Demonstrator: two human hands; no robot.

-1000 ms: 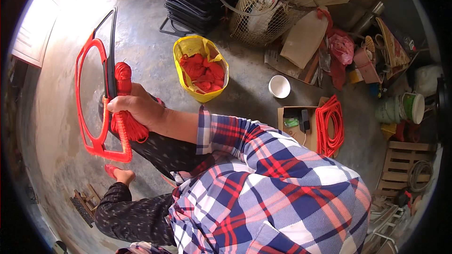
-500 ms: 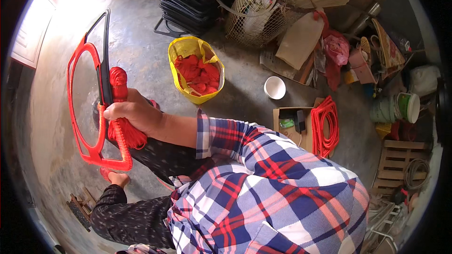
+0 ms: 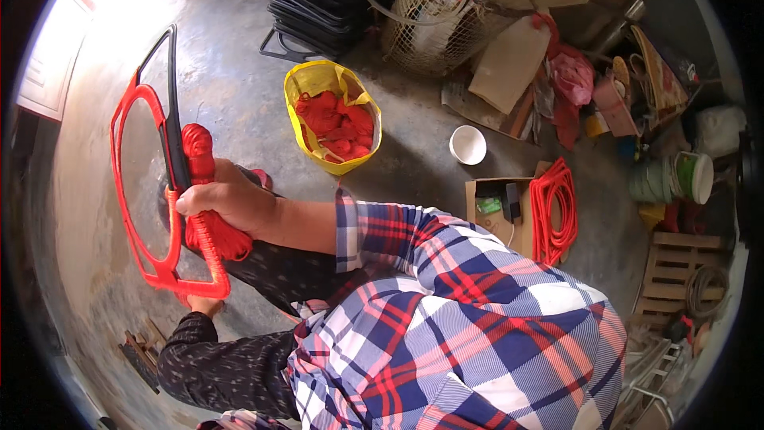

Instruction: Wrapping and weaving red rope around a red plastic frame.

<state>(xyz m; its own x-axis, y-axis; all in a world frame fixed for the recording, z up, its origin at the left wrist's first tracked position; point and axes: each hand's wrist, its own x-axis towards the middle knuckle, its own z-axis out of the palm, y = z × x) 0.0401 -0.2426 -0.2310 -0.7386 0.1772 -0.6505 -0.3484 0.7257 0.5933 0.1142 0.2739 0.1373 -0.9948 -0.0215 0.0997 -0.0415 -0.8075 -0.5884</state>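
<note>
Still gripped, red-wrapped frame (image 3: 151, 191), right hand (image 3: 227, 203), left hand probably hidden

A yellow bag (image 3: 330, 84) full of red cord bundles (image 3: 338, 123) stands on the concrete floor (image 3: 231, 48), with a stack of black metal frames (image 3: 314, 0) and a woven basket (image 3: 446, 16) beyond it at the far side. To the right of the bag sit a white bowl (image 3: 468, 144) and an open cardboard box (image 3: 501, 207), with a coil of red cord (image 3: 555, 211) leaning against the box. Farther right lie green and white buckets (image 3: 676, 179) and a wooden pallet (image 3: 676, 271).
</note>
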